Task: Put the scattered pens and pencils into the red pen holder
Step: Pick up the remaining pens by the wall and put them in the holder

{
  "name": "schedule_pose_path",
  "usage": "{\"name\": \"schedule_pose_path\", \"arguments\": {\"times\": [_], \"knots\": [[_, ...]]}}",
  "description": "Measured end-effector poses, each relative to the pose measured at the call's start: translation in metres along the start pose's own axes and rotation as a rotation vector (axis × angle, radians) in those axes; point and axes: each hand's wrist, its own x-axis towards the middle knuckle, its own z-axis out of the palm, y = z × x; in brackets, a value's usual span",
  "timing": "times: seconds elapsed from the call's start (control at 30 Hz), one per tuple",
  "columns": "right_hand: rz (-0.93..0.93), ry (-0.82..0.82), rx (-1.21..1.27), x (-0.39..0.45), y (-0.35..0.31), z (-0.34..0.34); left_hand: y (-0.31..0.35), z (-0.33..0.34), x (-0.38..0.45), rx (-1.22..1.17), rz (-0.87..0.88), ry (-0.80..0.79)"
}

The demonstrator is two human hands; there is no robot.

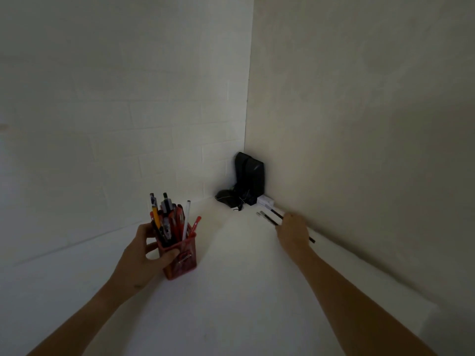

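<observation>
My left hand point(144, 253) wraps red pen holder point(181, 255) on white table point(218, 291), near left; thumb on near rim, fingers curled round far side. Holder upright, packed with pens and pencils point(167, 219). My right hand point(293, 232) reaches far right, palm down over dark pens point(270, 218) lying along wall base; whether fingers grip them, cannot tell. Black bag point(249, 178) stands in far corner.
</observation>
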Motion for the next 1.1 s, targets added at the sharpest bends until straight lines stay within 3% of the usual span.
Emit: {"name": "schedule_pose_path", "arguments": {"times": [0.4, 0.67, 0.83, 1.1], "knots": [[0.031, -0.017, -0.012, 0.016, -0.009, 0.022, -0.003, 0.0, 0.001, -0.034, 0.017, 0.001], [-0.073, -0.098, -0.068, 0.008, -0.022, 0.014, -0.001, -0.001, -0.001, -0.054, 0.01, 0.003], [-0.22, 0.04, 0.315, -0.011, -0.083, -0.018, -0.003, -0.004, 0.001, -0.076, 0.016, -0.009], [-0.355, -0.022, 1.032, -0.09, -0.179, -0.081, -0.003, -0.003, 0.002, -0.132, 0.02, -0.003]]}}
